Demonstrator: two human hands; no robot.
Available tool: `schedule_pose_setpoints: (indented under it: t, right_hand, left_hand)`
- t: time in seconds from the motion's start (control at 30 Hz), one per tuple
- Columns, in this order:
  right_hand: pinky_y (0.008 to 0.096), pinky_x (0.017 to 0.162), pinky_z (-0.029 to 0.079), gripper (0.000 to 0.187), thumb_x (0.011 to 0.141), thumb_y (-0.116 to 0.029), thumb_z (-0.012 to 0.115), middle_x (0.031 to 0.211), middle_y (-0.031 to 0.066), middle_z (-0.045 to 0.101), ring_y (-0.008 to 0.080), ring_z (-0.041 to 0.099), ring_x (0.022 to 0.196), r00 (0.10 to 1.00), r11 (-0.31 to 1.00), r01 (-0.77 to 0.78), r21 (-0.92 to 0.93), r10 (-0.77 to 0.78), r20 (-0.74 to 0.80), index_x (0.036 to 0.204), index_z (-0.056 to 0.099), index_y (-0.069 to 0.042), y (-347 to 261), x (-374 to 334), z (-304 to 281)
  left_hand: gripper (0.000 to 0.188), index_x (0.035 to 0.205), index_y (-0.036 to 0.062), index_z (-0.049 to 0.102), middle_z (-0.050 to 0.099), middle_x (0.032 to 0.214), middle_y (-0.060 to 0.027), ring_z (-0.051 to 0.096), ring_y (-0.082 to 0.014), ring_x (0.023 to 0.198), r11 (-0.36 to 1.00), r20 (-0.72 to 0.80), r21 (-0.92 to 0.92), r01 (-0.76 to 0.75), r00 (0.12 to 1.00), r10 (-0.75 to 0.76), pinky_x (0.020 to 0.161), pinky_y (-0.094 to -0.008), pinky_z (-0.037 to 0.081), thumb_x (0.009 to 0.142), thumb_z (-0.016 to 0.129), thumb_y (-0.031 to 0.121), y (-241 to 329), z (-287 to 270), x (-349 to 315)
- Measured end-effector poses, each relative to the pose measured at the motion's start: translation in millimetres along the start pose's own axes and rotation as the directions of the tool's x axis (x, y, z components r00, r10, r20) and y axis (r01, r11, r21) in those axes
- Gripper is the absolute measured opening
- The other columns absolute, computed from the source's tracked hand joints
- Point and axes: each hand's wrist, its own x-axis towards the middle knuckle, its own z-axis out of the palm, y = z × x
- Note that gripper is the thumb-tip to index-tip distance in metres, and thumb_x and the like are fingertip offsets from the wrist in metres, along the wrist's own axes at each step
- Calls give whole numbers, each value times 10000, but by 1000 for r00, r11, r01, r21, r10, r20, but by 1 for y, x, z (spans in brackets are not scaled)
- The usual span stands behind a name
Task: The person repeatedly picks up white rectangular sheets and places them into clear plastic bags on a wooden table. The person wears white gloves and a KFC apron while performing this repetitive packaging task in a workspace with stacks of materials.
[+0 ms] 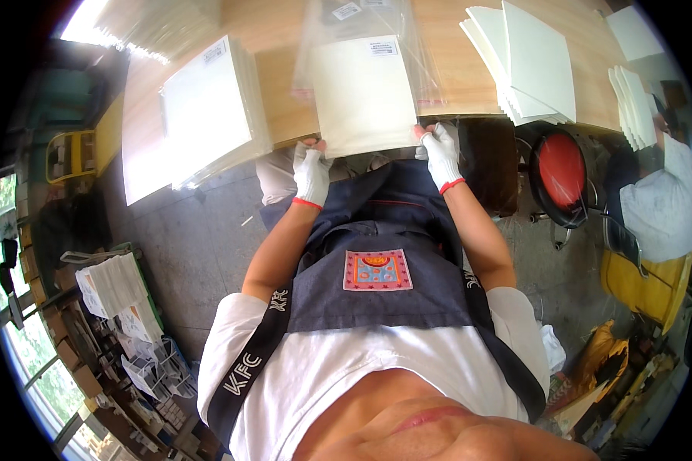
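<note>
A flat white rectangular board with a small printed label near its far right corner lies in front of me, its near edge over the table edge. Clear plastic bags lie beneath and beyond it. My left hand, in a white glove with a red cuff and bare fingertips, pinches the near left corner. The near right corner is pinched by my right hand, gloved the same way. Whether the board sits inside a bag, I cannot tell.
Left on the wooden table stands a stack of bagged white boards. Loose white boards fan out at the right, with a smaller pile farther right. A red-seated stool and a yellow chair are to the right.
</note>
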Motion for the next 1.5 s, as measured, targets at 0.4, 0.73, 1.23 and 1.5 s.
schedule_pose_setpoints:
  t: [0.4, 0.73, 1.23, 1.5]
  right_hand:
    - [240, 454, 463, 251, 928, -198, 574, 732, 28, 614, 102, 561, 521, 916, 997, -57, -47, 71, 395, 1114, 557, -30, -13, -7, 22]
    - [209, 466, 419, 255, 891, -297, 627, 625, -14, 555, 52, 493, 499, 677, 910, 254, -328, 75, 732, 903, 584, -46, -76, -47, 244]
    - [278, 428, 454, 151, 878, -229, 524, 660, 48, 586, 144, 536, 489, 866, 921, 302, 246, -158, -474, 864, 565, -84, -107, 18, -123]
    - [273, 375, 413, 241, 898, -272, 599, 713, 76, 568, 159, 532, 497, 869, 916, 299, 266, -146, -473, 906, 552, -35, -152, 78, -242]
  left_hand:
    - [152, 978, -8, 564, 499, 744, -3, 453, -72, 692, 417, 338, 783, -461, 879, 336, 609, -227, 393, 893, 589, 115, 98, 36, -43]
    - [304, 1158, -21, 601, 625, 1134, -152, 572, -196, 1071, -165, 282, 956, -241, 615, 737, 896, -308, 457, 910, 462, 87, 258, -51, -40]
    - [381, 1092, -6, 619, 623, 1109, -128, 578, -249, 1033, 382, 75, 869, -316, 845, 529, 907, -348, 465, 747, 486, -95, 79, -120, -27]
    - [287, 989, 85, 667, 628, 1092, -90, 577, -306, 1041, -379, 867, 498, -780, 430, 254, 884, -385, 469, 722, 646, -19, 71, 44, 14]
